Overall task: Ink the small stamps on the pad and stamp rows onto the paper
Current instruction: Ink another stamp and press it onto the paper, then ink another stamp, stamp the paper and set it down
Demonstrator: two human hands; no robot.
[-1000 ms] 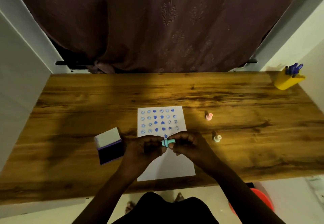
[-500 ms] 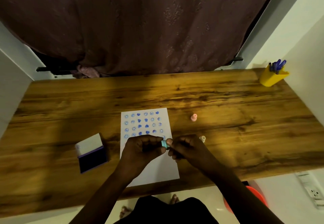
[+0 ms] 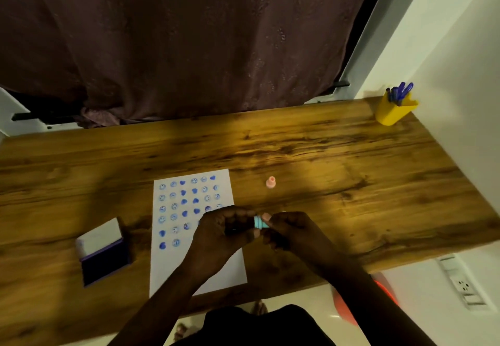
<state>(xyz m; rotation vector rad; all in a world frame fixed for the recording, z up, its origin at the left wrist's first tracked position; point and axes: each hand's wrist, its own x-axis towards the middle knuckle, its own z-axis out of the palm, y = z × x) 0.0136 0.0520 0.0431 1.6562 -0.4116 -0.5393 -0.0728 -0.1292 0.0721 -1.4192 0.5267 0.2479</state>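
Together, left hand (image 3: 224, 234) and right hand (image 3: 292, 233) pinch teal stamp (image 3: 260, 222).

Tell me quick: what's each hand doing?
Left hand: closed on the teal stamp.
Right hand: pinching the same stamp's other end.

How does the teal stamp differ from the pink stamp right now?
The teal stamp is held on its side between the left hand and right hand over the paper; the pink stamp stands upright, untouched, on the table right of the paper. They differ in colour. Both are small stamps.
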